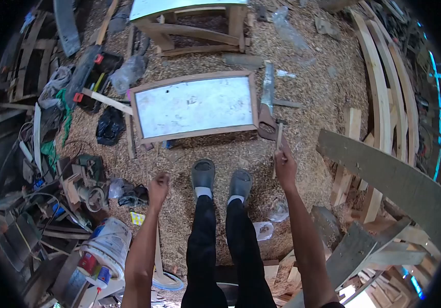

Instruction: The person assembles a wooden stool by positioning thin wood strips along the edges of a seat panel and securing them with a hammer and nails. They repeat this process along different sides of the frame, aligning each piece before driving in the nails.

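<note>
In the head view my right hand is closed around the wooden handle of a hammer, its small dark head pointing away from me. My left hand hangs over the floor with curled fingers; whatever they may hold is hidden. Ahead of my feet lies a white panel bordered by a wooden frame. A hand saw rests against the frame's right side, its blade pointing away and its wooden handle close to the hammer head.
Wood shavings cover the floor. A white-topped wooden stand is at the far side. Long boards crowd the right. A white bucket, cans and scrap fill the left. Plastic bags lie about.
</note>
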`<state>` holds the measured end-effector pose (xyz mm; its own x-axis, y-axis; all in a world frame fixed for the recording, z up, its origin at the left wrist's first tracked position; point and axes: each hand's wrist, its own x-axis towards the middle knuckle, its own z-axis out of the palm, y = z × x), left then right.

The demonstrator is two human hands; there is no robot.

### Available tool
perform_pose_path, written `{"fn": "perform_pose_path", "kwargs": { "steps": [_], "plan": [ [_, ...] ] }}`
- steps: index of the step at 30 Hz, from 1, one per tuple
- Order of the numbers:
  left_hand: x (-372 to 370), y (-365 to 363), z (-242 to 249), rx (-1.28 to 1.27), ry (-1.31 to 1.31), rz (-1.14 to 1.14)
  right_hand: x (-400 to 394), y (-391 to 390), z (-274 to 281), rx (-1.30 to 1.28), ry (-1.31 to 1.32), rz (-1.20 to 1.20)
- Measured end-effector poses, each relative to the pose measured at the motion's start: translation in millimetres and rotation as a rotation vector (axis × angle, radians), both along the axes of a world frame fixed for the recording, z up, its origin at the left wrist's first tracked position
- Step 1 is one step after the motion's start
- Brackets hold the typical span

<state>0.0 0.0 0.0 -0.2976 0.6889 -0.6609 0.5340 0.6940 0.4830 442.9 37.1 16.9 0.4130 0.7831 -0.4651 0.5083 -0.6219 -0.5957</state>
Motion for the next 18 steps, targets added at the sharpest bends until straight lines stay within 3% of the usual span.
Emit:
{"fn": "perform_pose_path", "kwargs": {
  "steps": [2,4,8,12,13,15,17,18],
  "plan": [
    [17,-8,0,0.012,-0.067,-0.089,0,-36,-7,-0.179,-0.06,-0.046],
    [85,8,-15,0.21,0.025,-0.55,46,-50,-29,-0.12,-0.165,0.014],
    [173,12,-24,0.191,-0.018,-1.007,70,-99,-50,-0.072,-0.403,0.16],
    [265,32,-64,0.421,-0.011,-1.341,91,-94,-79,-0.144,-0.354,0.197],
    [290,41,-68,0.369,-0.004,-1.314,94,-89,-84,-0.226,-0.337,0.2],
    [335,52,-94,0.306,0.001,-1.302,100,-90,-120,-0.024,-0.349,0.19],
    [366,44,-128,0.224,-0.224,-0.936,99,-72,-134,0.008,-0.165,0.092],
    [381,39,-139,0.22,-0.228,-0.948,96,-58,-136,-0.014,-0.086,0.03]
  ]
}}
